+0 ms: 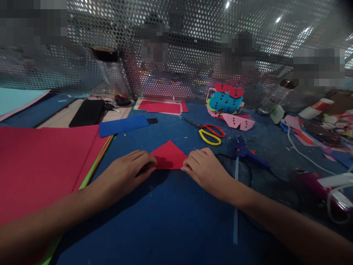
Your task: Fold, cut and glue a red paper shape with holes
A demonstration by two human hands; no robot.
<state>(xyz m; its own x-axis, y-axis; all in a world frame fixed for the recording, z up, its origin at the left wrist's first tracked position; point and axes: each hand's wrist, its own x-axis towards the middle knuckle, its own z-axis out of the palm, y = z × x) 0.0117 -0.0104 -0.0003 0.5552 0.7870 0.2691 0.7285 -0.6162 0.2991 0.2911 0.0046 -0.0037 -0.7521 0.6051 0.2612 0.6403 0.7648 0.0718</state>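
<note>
Red triangular sheet (169, 156) flat on blue worktop (149, 221), centred between the two hands. Apex points away from the person, straight long edge faces them. Cannot tell whether it is one layer or folded.

Left hand (135, 163): at the triangle's left corner, fingers curled, fingertips and thumb together, clamped on that corner. Right hand (202, 165): at the opposite corner, fingers bunched side by side, thumb tucked in beneath, clamped there too. Both forearms come in low from the sides.

Beyond the right hand, scissors (202, 127) with one red and one yellow handle loop, blades slightly apart if at all; hard to tell. Just right of them, blue glue gun (244, 151) on its side. Translucent stick (236, 228) runs from near the gun toward the person, passing behind the right forearm.

Left side: large red sheets (49, 165) on a stack with green and orange edges showing. Blue strip (124, 126) overlaps the stack's far corner; black flat case (87, 113) behind it.

Far side: red rectangles (162, 106) lie in a loose pile. Right of these, pink cutout (238, 121) with black dots, in front of a group of coloured cutouts (226, 101), red and blue foremost. Dark-lidded clear jar (116, 81) stands by the perforated metal screen (179, 40). Far right, jumbled scraps (331, 136) beside a white cable (300, 151).
</note>
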